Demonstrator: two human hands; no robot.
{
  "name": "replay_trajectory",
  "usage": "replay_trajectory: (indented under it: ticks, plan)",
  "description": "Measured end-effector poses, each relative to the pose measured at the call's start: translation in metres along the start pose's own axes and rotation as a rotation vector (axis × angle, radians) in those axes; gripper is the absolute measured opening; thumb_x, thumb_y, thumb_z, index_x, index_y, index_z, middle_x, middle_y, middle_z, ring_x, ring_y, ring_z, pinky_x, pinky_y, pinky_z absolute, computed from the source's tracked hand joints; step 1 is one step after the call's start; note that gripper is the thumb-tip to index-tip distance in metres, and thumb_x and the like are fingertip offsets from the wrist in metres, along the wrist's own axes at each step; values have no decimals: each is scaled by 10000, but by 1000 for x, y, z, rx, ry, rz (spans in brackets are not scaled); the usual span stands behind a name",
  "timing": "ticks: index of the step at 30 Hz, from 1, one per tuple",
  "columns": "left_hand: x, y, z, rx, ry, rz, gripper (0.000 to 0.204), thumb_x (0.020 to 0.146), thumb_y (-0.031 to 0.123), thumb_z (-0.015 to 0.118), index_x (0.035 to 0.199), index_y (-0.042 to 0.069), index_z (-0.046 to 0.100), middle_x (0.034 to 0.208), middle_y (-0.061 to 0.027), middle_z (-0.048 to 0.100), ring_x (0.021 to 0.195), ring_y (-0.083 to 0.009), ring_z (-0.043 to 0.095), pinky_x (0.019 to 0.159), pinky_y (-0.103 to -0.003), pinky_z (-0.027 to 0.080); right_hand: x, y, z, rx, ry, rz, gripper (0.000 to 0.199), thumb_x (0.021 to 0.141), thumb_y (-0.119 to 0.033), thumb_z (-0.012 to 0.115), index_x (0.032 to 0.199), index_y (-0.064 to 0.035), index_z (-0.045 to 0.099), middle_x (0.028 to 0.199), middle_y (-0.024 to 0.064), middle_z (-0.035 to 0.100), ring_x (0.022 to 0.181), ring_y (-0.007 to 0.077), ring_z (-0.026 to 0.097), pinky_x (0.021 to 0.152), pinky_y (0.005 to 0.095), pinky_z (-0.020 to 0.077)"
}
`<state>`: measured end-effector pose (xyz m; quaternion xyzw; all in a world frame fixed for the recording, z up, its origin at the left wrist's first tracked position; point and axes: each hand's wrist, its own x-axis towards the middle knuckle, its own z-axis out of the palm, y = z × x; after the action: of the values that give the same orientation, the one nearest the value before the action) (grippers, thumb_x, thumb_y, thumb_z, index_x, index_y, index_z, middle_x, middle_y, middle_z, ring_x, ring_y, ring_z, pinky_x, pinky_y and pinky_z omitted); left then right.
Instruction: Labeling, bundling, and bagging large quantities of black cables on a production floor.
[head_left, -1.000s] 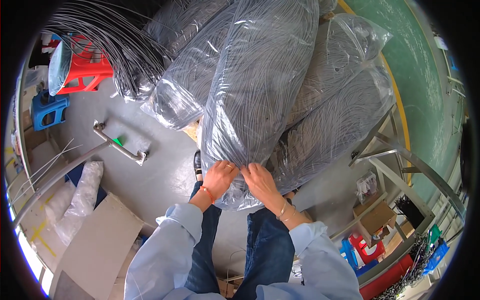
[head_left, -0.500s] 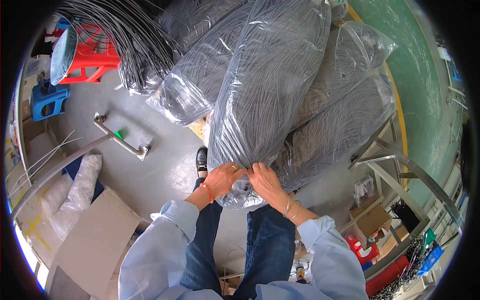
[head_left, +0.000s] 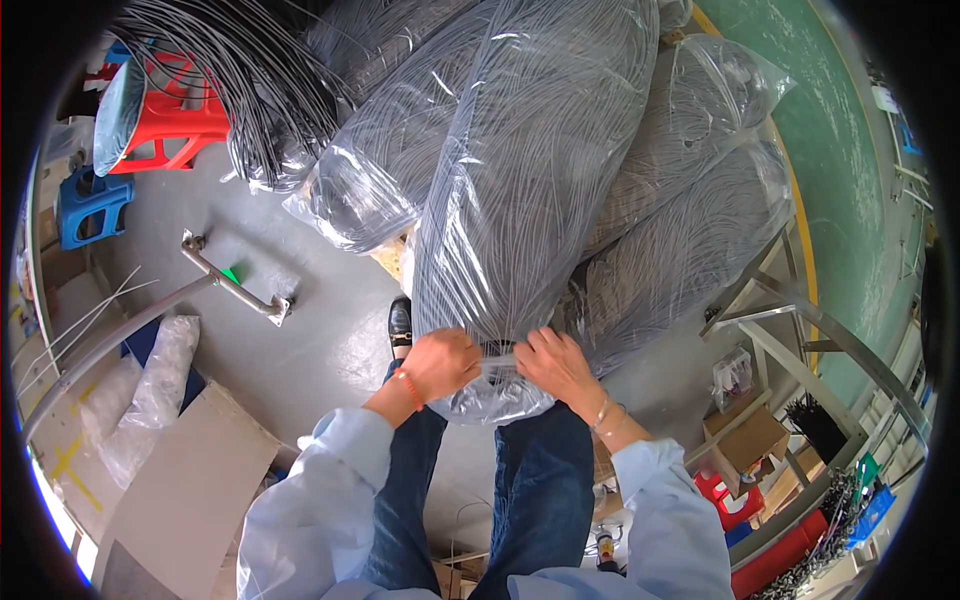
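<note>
A long clear plastic bag (head_left: 540, 170) packed with thin grey cables lies lengthwise before me. Its near end is gathered in, and the loose plastic bunches out below toward my knees. Both hands are closed at this end, a short gap apart. My left hand (head_left: 446, 362) and my right hand (head_left: 556, 362) grip the two ends of a translucent plastic strip (head_left: 497, 361), pulled taut across the gathered neck. Whether the strip is separate or a fold of the bag, I cannot tell. My fingertips are partly hidden under the knuckles.
More bagged cable bundles (head_left: 700, 220) lie on both sides. Loose black cables (head_left: 250, 70) hang at the upper left, near a red stool (head_left: 175, 120) and a blue stool (head_left: 95, 205). Metal frames (head_left: 235, 284) flank me; a cardboard box (head_left: 745, 437) stands at the right.
My hands, close together at the bag's neck before, have drawn apart sideways. The translucent strip now shows stretched between them.
</note>
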<state>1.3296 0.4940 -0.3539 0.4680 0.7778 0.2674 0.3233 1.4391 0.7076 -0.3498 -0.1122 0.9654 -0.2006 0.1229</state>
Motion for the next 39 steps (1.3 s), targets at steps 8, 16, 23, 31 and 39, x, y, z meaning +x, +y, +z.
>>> replay_trajectory:
  ticks: [8, 16, 23, 31, 39]
  plan:
    - [-106, -79, -53, 231, -84, 8, 103, 810, 180, 653, 760, 104, 605, 733, -28, 518, 761, -232, 569, 650, -380, 501, -97, 53, 22, -107, -217, 255, 233, 737, -181, 709, 764, -104, 491, 788, 42, 551, 791, 245, 583, 648, 375, 535]
    - [-30, -4, -41, 86, 321, -320, 446, 754, 217, 767, 1144, 114, 576, 1132, -85, 564, 1034, -300, 554, 884, -425, 478, -12, 8, -26, 202, 207, 469, 474, 776, -323, 758, 1091, -34, 554, 1085, 145, 562, 1018, 338, 531, 878, 449, 460]
    - [67, -18, 18, 168, 178, -293, 358, 830, 283, 687, 1120, 126, 547, 1069, -100, 621, 949, -292, 632, 727, -435, 530, 65, 25, 19, 89, 270, 500, 422, 815, -316, 724, 1029, -23, 507, 1059, 184, 582, 953, 336, 586, 782, 423, 491]
    - [58, -11, -16, 184, -94, -169, 225, 941, 327, 574, 868, 114, 578, 677, -80, 646, 603, -298, 648, 518, -398, 510, 38, 45, 34, -57, 48, 444, 247, 936, -253, 581, 828, -71, 454, 629, 113, 595, 519, 286, 627, 441, 372, 498]
    - [1, -31, -72, 196, -44, -77, 314, 926, 384, 603, 800, 98, 623, 674, -94, 628, 608, -329, 612, 492, -390, 469, 20, 58, 28, -21, 147, 290, 232, 943, -231, 554, 800, -69, 468, 632, 130, 603, 526, 273, 636, 444, 389, 503]
